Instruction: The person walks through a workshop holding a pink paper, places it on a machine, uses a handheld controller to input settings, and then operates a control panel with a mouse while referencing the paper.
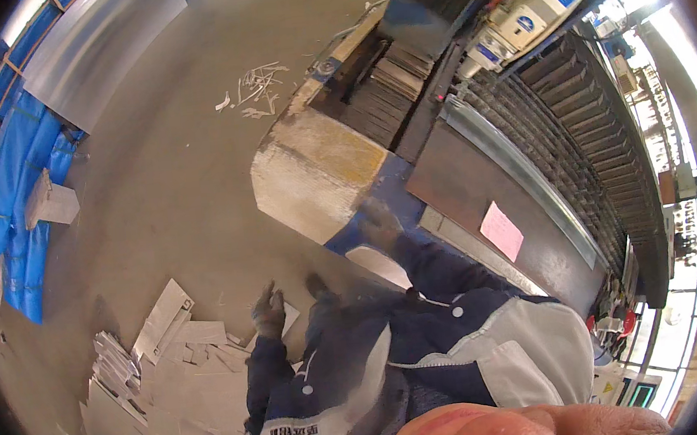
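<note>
My left hand (269, 313), in a dark glove, hangs low beside my body with its fingers stretched and apart. Nothing shows in it; scraps of pale sheet metal lie on the floor beyond and below it. My right hand (380, 226) is reached out against the blue side of the machine (395, 182), near its worn cream corner cover (312, 175). Its fingers are blurred and blend with the machine, so their pose does not show. Close to my right forearm, a pink paper (501, 231) lies on a dark metal plate (456, 171).
A long galvanised strip (519, 173) lies beside the machine's slatted bed (579, 106). Cut sheet pieces (189, 389) are heaped on the floor at lower left. Thin offcuts (261, 84) lie farther off. Blue-wrapped bundles (24, 204) and a large metal sheet (106, 52) stand at left.
</note>
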Tool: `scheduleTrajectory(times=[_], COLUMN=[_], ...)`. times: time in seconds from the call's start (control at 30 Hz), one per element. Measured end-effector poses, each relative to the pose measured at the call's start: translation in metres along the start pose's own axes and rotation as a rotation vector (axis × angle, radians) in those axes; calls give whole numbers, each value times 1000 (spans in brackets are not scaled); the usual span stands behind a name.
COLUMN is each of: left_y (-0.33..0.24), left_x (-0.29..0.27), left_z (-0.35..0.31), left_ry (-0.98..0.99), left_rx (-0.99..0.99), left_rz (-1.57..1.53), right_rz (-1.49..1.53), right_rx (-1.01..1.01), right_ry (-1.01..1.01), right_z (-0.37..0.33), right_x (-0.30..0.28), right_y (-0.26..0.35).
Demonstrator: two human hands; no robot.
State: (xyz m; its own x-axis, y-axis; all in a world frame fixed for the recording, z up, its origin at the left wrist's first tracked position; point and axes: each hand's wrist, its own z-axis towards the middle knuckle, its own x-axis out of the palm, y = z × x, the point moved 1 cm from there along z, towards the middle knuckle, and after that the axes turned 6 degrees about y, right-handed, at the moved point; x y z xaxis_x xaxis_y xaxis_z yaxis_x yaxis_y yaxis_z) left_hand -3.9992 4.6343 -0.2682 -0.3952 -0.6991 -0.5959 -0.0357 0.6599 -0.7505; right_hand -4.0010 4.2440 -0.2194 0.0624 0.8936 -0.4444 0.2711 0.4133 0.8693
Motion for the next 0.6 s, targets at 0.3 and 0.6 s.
scheduleTrajectory(times=[0.3, 0.6], left_y=[100, 193], left_x=[-46, -153], left_z=[-18, 200], left_ry=[58, 392], left_rx=[-346, -68], left_rz=[-211, 36], right_rz=[373, 83], right_rx=[491, 620], right_ry=[-148, 196], right_z=[126, 174], right_x=[76, 182], right_y=[-5, -36])
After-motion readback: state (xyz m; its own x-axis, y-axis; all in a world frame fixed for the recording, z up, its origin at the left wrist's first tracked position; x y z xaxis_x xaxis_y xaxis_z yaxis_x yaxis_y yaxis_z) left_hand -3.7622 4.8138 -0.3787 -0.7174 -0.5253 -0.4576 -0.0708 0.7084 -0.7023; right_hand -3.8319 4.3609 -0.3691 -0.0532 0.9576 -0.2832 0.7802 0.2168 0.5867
